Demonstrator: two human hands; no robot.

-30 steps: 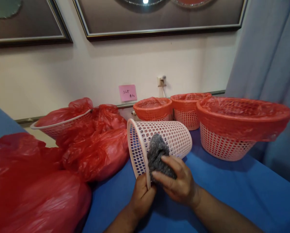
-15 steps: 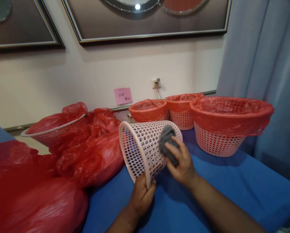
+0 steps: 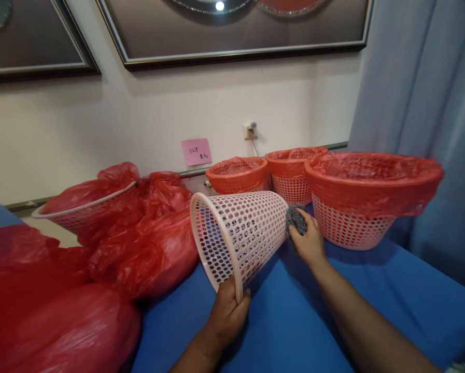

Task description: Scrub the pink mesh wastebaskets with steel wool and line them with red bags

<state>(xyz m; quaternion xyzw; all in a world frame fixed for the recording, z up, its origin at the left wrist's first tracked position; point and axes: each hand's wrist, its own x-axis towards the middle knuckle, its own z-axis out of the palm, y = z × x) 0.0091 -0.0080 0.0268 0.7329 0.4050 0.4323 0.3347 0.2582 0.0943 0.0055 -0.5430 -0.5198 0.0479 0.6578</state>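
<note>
A pale pink perforated plastic wastebasket (image 3: 251, 228) lies tipped on its side above the blue-covered table, its mouth facing left. My left hand (image 3: 228, 313) grips its rim at the bottom, thumb outside. My right hand (image 3: 308, 238) is closed on a crumpled dark grey cloth (image 3: 295, 223), which is at the basket's base end on the right. Whether the cloth presses on the base itself is hidden from this side.
Red plastic bags (image 3: 146, 248) heap up on the left, with a white-rimmed basket (image 3: 86, 207) behind them. Red-lined baskets stand at the back: a small one (image 3: 236, 176), a middle one (image 3: 292, 181) and a large one (image 3: 356, 223). A pink note (image 3: 196, 152) and a socket (image 3: 250, 131) are on the wall.
My right hand has moved the cloth rightward from the basket's side wall to its base end. My left hand keeps its hold on the rim, and the basket has barely shifted.
</note>
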